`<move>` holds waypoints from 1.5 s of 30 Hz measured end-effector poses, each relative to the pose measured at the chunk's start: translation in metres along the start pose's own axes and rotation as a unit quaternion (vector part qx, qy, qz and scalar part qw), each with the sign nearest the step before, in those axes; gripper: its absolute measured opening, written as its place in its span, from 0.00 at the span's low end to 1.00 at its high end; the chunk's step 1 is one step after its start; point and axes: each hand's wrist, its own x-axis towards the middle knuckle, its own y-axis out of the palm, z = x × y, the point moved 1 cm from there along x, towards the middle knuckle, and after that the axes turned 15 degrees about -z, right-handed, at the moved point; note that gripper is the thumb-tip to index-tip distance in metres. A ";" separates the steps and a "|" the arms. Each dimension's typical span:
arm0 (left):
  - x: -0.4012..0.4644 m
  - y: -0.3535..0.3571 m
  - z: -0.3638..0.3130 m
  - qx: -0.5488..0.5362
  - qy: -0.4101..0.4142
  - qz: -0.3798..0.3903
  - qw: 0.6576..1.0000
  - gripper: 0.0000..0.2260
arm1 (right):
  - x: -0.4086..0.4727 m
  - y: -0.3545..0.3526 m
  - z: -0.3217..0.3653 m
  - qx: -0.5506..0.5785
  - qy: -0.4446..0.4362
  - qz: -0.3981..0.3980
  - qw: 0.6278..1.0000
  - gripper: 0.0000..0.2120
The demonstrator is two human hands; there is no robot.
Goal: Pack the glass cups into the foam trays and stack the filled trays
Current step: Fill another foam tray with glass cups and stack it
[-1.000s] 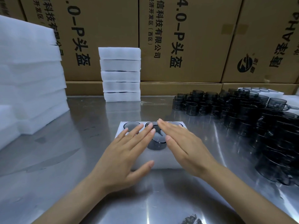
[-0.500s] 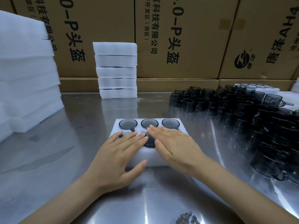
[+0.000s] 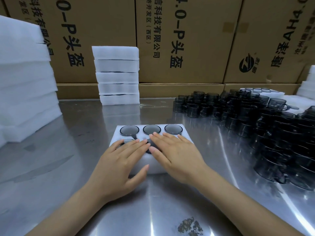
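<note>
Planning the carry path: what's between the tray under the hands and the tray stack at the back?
Nothing: head view shows bare steel table between the tray and the stack.

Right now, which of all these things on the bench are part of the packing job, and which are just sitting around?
Part of the job:
- foam tray with cups in its far row, under the left hand and right hand
- loose glass cups
- stack of filled trays
- pile of foam, probably spare trays

Just sitting around:
- cardboard boxes
- dark stain on the steel table
</note>
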 end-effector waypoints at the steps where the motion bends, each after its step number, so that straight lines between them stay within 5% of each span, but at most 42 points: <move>1: 0.000 0.000 0.001 0.000 0.003 -0.003 1.000 0.22 | 0.000 -0.002 -0.001 0.031 0.018 -0.022 0.999 0.25; 4: 0.001 -0.003 0.002 -0.003 0.011 -0.007 1.000 0.26 | 0.005 -0.013 -0.015 0.153 0.117 -0.115 0.974 0.21; 8: -0.001 -0.004 0.001 -0.013 0.019 -0.017 1.000 0.25 | 0.010 -0.030 -0.067 0.016 0.236 -0.210 0.949 0.21; 12: -0.001 -0.004 0.002 -0.021 0.021 -0.031 0.999 0.23 | 0.000 -0.041 -0.110 -0.151 0.358 -0.177 0.904 0.23; 20: 0.000 -0.003 0.002 -0.028 0.019 -0.035 0.999 0.24 | -0.020 -0.066 -0.150 -0.220 0.504 -0.144 0.823 0.23; 26: 0.001 -0.002 0.003 -0.037 0.020 -0.046 0.998 0.24 | -0.021 -0.069 -0.156 -0.237 0.482 -0.202 0.819 0.16; 34: 0.001 -0.004 0.003 -0.035 0.011 -0.033 0.999 0.22 | -0.022 -0.079 -0.155 -0.168 0.456 -0.289 0.824 0.23; 39: 0.000 -0.005 0.001 -0.035 0.000 -0.025 0.999 0.23 | -0.002 -0.072 -0.117 -0.008 0.278 -0.401 0.873 0.19; 45: 0.001 -0.007 0.001 -0.034 0.002 -0.014 0.999 0.23 | 0.010 -0.048 -0.061 0.182 0.069 -0.330 0.924 0.27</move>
